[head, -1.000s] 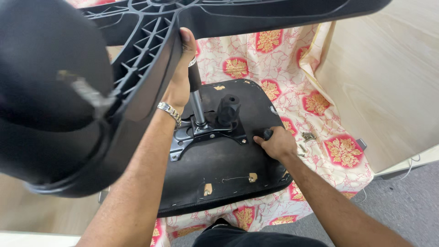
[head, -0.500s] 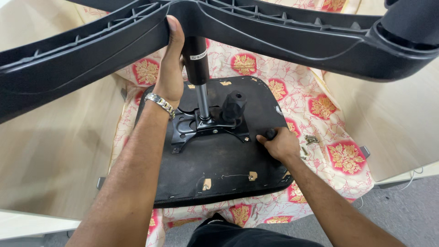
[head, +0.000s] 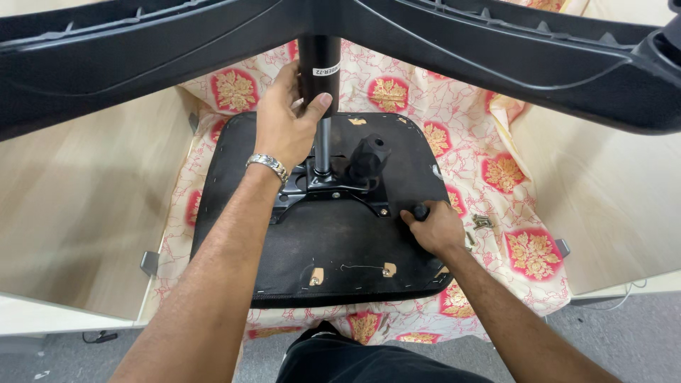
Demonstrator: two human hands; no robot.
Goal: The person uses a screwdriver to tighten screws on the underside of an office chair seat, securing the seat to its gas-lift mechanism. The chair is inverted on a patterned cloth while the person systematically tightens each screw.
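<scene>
left hand (head: 287,128) gripping gas cylinder (head: 318,67) (upright), right hand (head: 434,227) on lever knob (head: 421,211)

The left hand (head: 287,128) grips the black gas cylinder (head: 318,67), which stands upright from the metal bracket (head: 333,188) on the upturned seat (head: 340,234). The star base (head: 440,35) spreads across the far top of the view. The right hand (head: 434,228) closes on a small black knob (head: 420,211) at the seat's right edge. A floral cloth (head: 525,248) lies beneath, with small screws (head: 482,221) just right of that hand.
</scene>
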